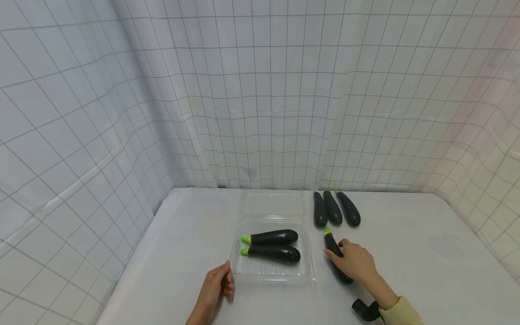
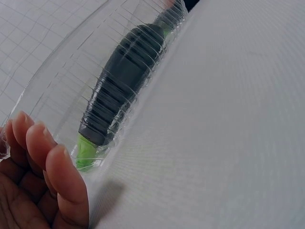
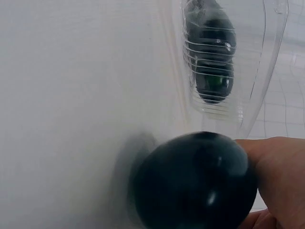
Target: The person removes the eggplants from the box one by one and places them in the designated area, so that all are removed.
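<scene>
A clear plastic container (image 1: 268, 276) lies with its lid (image 1: 273, 205) folded back, holding two dark eggplants with green stem ends, one eggplant (image 1: 274, 237) behind the other (image 1: 276, 253). My left hand (image 1: 215, 286) is at the container's front left edge, thumb and fingers pinching its rim. To the right of the container, my right hand (image 1: 355, 261) grips another eggplant (image 1: 332, 244) between thumb and fingers; its stem end points away from me. The rounded end of this held eggplant (image 3: 195, 183) fills the lower part of the right wrist view.
Three more eggplants lie side by side at the back, right of the lid: the left one (image 1: 320, 210), the middle one (image 1: 333, 208) and the right one (image 1: 348, 210). A black object (image 1: 363, 310) shows by the right sleeve (image 1: 402, 312). Gridded white curtains (image 1: 264, 113) surround the white table (image 1: 183, 234).
</scene>
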`<move>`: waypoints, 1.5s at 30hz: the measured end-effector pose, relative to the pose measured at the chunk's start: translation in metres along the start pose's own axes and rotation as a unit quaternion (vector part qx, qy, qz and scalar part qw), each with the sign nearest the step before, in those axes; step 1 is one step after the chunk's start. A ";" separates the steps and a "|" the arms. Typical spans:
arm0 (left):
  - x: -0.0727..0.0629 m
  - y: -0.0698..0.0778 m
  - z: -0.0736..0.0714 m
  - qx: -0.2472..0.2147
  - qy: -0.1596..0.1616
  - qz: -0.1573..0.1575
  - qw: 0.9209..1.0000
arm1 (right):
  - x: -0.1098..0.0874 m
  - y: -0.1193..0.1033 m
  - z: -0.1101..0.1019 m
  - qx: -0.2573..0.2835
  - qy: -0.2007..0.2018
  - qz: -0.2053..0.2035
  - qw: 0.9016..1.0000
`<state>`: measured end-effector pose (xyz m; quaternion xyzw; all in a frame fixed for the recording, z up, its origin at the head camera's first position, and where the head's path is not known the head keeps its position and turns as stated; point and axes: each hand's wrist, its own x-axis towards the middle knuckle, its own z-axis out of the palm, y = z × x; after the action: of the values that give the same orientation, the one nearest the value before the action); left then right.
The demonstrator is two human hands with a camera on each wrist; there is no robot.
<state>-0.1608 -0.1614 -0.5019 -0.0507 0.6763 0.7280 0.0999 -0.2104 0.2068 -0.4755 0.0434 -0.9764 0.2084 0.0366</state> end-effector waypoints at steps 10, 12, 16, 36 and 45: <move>0.000 0.001 0.001 -0.005 0.003 -0.004 1.000 | 0.001 -0.005 0.004 0.010 0.002 0.002 1.000; 0.001 0.001 0.001 -0.008 0.003 -0.005 1.000 | 0.001 -0.006 0.004 0.011 0.002 0.003 1.000; 0.002 0.000 0.001 -0.011 0.001 -0.007 1.000 | 0.001 -0.007 0.003 0.010 -0.005 0.006 1.000; 0.000 0.000 0.001 -0.006 0.001 -0.005 1.000 | 0.004 -0.005 -0.006 -0.008 0.008 0.014 1.000; 0.000 0.000 0.000 -0.010 0.001 -0.002 1.000 | 0.019 -0.023 -0.016 0.010 0.069 -0.067 0.995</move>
<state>-0.1609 -0.1612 -0.5022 -0.0538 0.6691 0.7344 0.1001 -0.2264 0.1913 -0.4497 0.0948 -0.9642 0.2177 0.1179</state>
